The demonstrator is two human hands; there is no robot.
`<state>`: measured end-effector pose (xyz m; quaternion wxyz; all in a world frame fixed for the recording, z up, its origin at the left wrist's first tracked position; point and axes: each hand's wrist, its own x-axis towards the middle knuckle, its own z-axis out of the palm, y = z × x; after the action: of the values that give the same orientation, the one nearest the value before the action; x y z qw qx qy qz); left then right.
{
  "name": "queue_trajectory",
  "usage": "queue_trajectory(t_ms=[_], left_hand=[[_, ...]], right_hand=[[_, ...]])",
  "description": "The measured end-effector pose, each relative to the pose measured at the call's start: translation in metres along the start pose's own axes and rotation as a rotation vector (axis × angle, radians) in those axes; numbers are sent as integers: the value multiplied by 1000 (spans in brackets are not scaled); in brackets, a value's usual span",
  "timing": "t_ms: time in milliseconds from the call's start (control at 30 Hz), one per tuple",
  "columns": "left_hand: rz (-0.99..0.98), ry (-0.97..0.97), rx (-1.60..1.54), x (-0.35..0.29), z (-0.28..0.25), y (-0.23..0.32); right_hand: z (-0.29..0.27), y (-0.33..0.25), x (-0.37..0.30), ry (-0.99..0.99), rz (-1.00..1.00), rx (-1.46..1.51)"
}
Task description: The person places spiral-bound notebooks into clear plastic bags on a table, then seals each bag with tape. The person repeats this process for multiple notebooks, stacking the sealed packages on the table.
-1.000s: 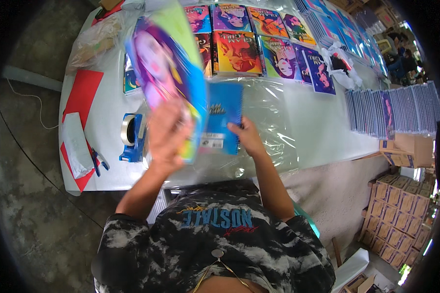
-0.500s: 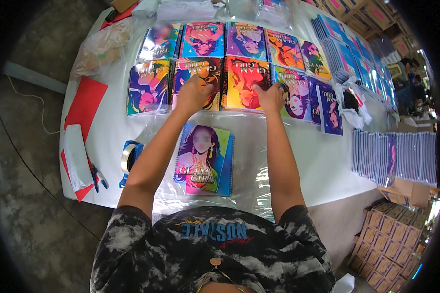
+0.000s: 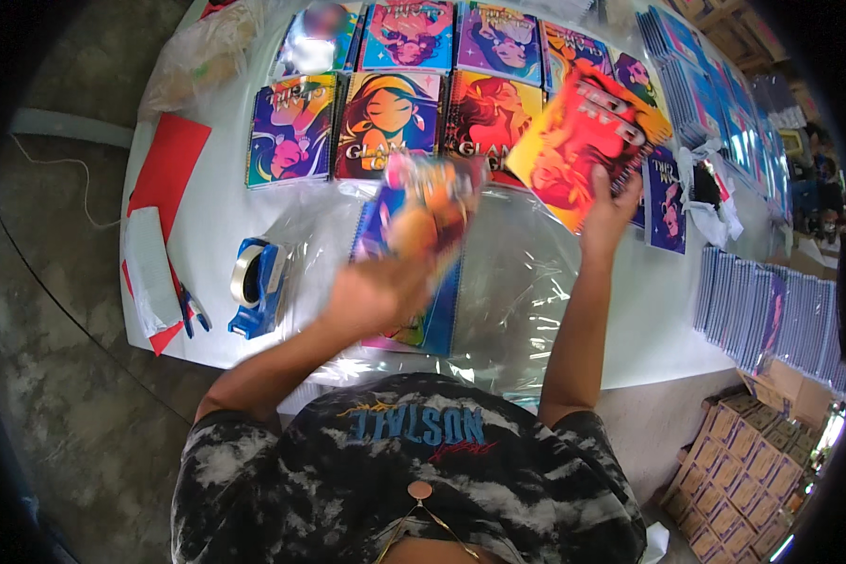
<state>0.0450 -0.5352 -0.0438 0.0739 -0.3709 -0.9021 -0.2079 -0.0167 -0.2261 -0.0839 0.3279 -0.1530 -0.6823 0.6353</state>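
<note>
My left hand (image 3: 371, 296) grips a spiral notebook (image 3: 446, 193) with a purple and orange cover, blurred by motion. It passes over a small pile of notebooks (image 3: 444, 315), mostly hidden, lying on see-through plastic film (image 3: 503, 291) close to me. To the right, my right hand (image 3: 611, 211) holds up a red and yellow spiral notebook (image 3: 583, 141), tilted, its thumb across the cover. Two rows of colourful notebook piles lie beyond; a face cover with a yellow headband (image 3: 388, 117) and a red cover (image 3: 489, 117) top two front piles.
At the left stand a blue tape dispenser (image 3: 263, 287), red card (image 3: 169, 164), a white bundle (image 3: 150, 268) and scissors-like blue-handled tool (image 3: 195, 313). Wrapped notebook stacks (image 3: 771, 305) line the right edge. Cartons (image 3: 738, 461) are piled on the floor at right.
Both hands have lifted a notebook from the front row. The left one came back toward me over the near pile; the right one swung up and right. Different covers now top those two piles.
</note>
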Motion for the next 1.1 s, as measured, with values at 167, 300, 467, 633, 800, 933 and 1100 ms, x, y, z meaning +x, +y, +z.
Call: queue_trajectory(t_ms=[167, 300, 467, 633, 800, 933, 1100], left_hand=[[146, -223, -153, -98, 70, 18], [-455, -758, -311, -29, 39, -1], [-727, 114, 86, 63, 5, -160], [-977, -115, 253, 64, 33, -213], [-963, -157, 409, 93, 29, -191], [-898, -31, 349, 96, -25, -198], [-415, 536, -357, 22, -66, -107]], right_hand=[[-39, -36, -32, 85, 156, 132], [-59, -58, -57, 75, 206, 270], [-79, -56, -89, -96, 523, 841], [-52, -5, -167, -266, 999, 989], [3, 4, -178, -368, 972, 870], [7, 8, -162, -311, 876, 868], [-43, -46, -125, -326, 722, 974]])
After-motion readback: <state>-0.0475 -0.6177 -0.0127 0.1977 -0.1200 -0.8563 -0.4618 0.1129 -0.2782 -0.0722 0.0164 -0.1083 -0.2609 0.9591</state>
